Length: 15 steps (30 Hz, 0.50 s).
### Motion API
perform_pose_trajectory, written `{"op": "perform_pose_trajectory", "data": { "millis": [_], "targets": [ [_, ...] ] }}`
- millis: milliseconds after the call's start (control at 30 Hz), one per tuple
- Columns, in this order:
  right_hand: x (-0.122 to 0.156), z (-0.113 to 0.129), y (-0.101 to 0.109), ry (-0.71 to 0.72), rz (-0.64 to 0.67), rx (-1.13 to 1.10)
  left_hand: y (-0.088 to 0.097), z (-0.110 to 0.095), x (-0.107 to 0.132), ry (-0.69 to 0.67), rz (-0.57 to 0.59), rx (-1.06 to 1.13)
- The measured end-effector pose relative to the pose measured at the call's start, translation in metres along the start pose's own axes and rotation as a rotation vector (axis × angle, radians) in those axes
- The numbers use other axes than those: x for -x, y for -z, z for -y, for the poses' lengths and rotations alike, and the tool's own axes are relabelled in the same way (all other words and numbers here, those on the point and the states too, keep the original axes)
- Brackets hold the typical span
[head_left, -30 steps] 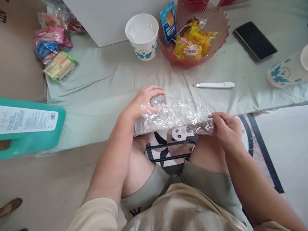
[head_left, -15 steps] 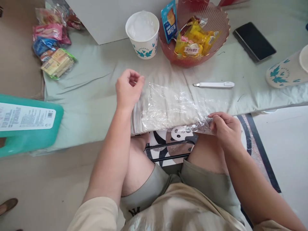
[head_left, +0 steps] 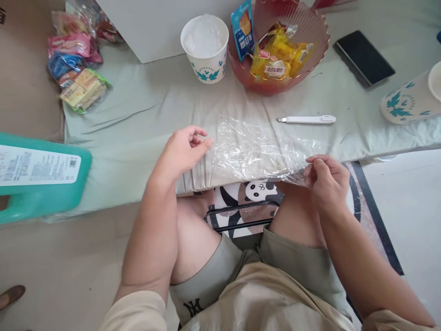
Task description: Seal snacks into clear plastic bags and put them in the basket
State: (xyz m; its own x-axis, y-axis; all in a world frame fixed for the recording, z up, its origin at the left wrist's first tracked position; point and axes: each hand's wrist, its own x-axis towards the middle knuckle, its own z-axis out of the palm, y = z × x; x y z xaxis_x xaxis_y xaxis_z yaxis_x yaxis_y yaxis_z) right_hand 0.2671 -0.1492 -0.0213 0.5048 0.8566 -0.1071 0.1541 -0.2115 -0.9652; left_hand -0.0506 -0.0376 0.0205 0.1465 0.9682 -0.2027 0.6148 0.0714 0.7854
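Observation:
A crinkled sheet of clear plastic film point(head_left: 248, 154) lies over the front edge of the cloth-covered table, between my two hands. Its right end is pinched between the thumb and fingers of my right hand point(head_left: 327, 179). My left hand point(head_left: 184, 149) is closed in a pinch at the film's left edge, just above the cloth; the thin film is hard to see at the fingertips. Beyond the film lies a white utility knife point(head_left: 306, 119) with its short blade pointing left.
A paper cup point(head_left: 206, 57) stands beside a reddish bowl point(head_left: 317, 34) of wrapped snacks. A phone point(head_left: 365, 57) and another cup point(head_left: 401, 103) are at right. Snack packets point(head_left: 84, 89) and a green jug point(head_left: 81, 184) are at left. A panda-patterned surface point(head_left: 257, 191) shows between my knees.
My left hand has come down toward the table's front edge and slightly right, and the film's left side has slackened and crumpled. My right hand has shifted slightly right, still pinching the film.

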Motion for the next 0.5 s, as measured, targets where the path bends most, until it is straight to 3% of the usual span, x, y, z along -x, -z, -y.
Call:
{"op": "perform_pose_trajectory", "data": {
  "millis": [133,200,333,500],
  "targets": [
    [0.004,-0.007,0.002,0.018,0.002,0.003,-0.009,-0.005,0.002,0.044,0.245,-0.057],
    [0.005,-0.011,0.003,-0.019,0.040,0.003,-0.013,-0.008,0.004,0.073,0.278,-0.045],
    [0.006,-0.015,0.005,-0.019,0.086,0.020,-0.016,-0.012,0.002,-0.003,0.085,0.068],
    [0.008,-0.016,0.009,-0.036,0.109,0.010,-0.018,-0.016,0.002,-0.308,-0.115,0.170]
  ]
}}
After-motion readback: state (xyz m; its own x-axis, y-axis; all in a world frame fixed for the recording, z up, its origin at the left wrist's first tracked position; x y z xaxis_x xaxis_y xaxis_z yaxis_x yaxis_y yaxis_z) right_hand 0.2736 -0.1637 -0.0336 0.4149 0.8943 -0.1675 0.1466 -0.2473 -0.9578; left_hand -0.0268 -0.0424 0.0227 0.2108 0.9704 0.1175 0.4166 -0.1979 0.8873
